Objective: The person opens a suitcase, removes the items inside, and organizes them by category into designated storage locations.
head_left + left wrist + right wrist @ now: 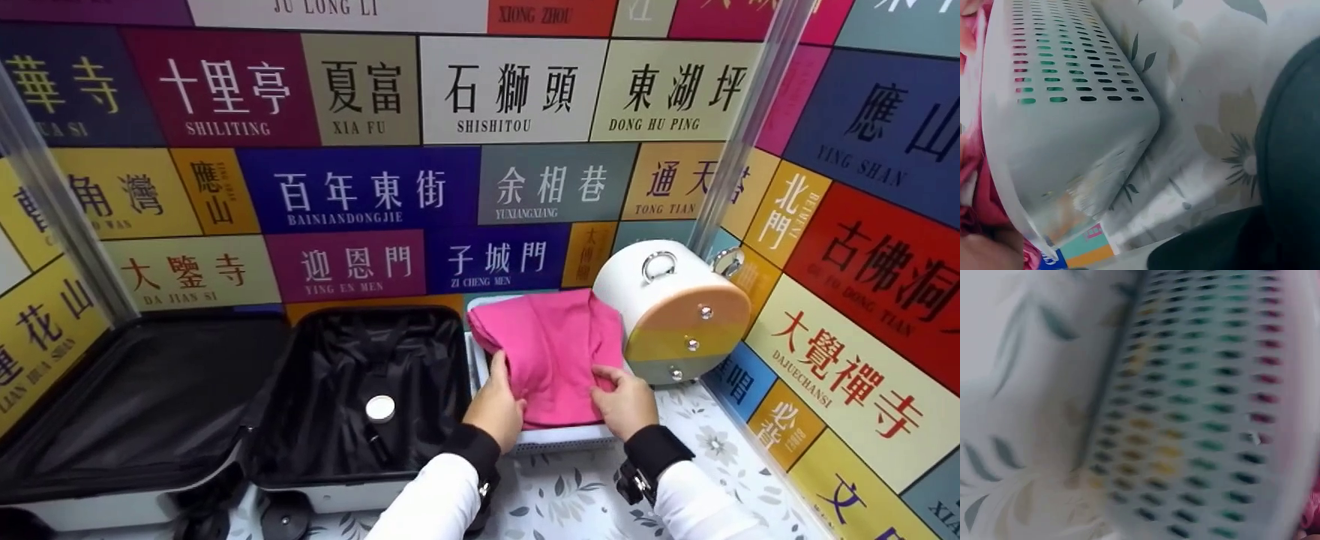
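Note:
A folded pink cloth garment (pixel 553 352) lies over the white perforated basket (pixel 566 436) in the head view. My left hand (pixel 495 409) grips its left edge, with the thumb along the side. On the other side, my right hand (pixel 627 403) pinches the garment's right edge between thumb and fingers. The left wrist view has the basket's slotted wall (pixel 1072 135) close up, with pink cloth (pixel 991 194) and part of a hand at the left edge. Blurred in the right wrist view, the basket wall (pixel 1185 382) shows green, yellow and pink through its holes.
Left of the basket, an open suitcase (pixel 360 341) with black lining holds a round white-topped item (pixel 380 408) and a small black item (pixel 379 448). A white drum-shaped bag (pixel 645 277) stands right of the basket. Sign-covered walls rise behind and to the right.

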Available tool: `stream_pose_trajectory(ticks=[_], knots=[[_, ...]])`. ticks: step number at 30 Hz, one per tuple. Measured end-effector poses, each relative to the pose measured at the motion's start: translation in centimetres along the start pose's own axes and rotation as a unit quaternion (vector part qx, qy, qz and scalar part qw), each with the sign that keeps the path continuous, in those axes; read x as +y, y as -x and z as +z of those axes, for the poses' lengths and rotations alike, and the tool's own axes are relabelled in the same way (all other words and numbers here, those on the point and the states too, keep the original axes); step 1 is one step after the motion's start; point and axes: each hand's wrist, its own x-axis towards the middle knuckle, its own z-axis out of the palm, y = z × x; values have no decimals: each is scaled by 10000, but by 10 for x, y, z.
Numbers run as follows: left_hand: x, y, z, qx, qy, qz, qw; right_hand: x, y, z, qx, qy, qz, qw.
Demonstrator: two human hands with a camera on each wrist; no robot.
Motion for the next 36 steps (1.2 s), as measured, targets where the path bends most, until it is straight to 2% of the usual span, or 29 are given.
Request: stream_pose_trajectory(ticks=[4,7,11,16,19,23,28,36], knots=[[-2,2,6,341,-496,213,9980,5,0,7,89,47,-7,9999],[-4,5,10,346,-1064,326,9932,6,0,10,196,86,-9,9998],[-6,8,11,186,-1449,298,9888,7,2,12,361,255,-136,9989],[-8,7,9,-168,-1584,128,9872,8,5,13,345,727,-402,9959],[-12,4,11,-295,-1736,84,9843,11,6,15,40,1245,-517,9909],[-16,3,14,-245,-1915,123,9811,14,6,16,-379,1783,-666,9810],[-12,6,9,-312,-1952,48,9803,14,6,15,-657,1979,-717,9754],[-10,5,11,-470,-2011,-5,9784,18,8,14,-737,2236,-717,9692]])
